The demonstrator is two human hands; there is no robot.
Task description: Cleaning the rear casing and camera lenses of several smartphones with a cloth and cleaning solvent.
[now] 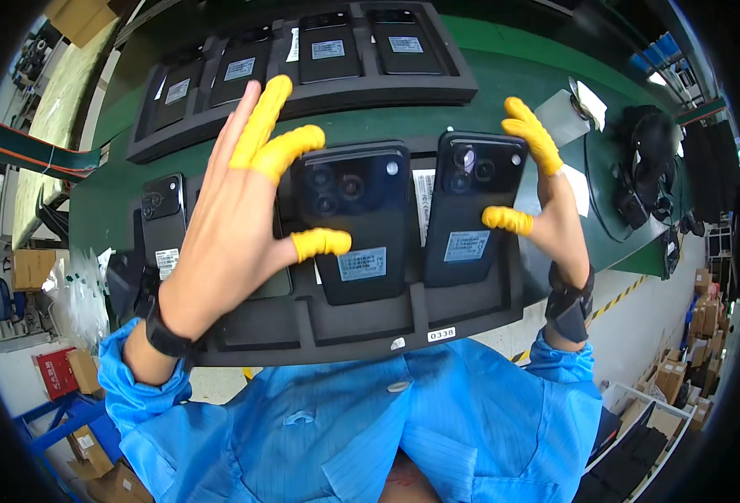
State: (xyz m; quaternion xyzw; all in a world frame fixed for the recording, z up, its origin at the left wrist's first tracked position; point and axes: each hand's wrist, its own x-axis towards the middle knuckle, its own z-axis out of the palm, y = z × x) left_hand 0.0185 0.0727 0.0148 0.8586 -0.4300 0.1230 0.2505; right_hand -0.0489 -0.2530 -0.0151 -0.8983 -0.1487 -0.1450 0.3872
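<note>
Two black smartphones with their camera backs up, a middle one and a right one, are in a black foam tray, their top ends looking raised. My left hand has its thumb over the middle phone's left edge and its index finger at the upper left corner. My right hand is at the right phone's outer side, thumb on the edge and index finger by the top corner. Yellow finger cots cover the thumbs and some fingers. Another phone lies at the tray's left end, partly behind my left hand.
A second foam tray with several black phones stands farther back on the green table. At the right lie a black cable bundle and white papers. A clear plastic bag hangs at the left; cartons stand beyond the table.
</note>
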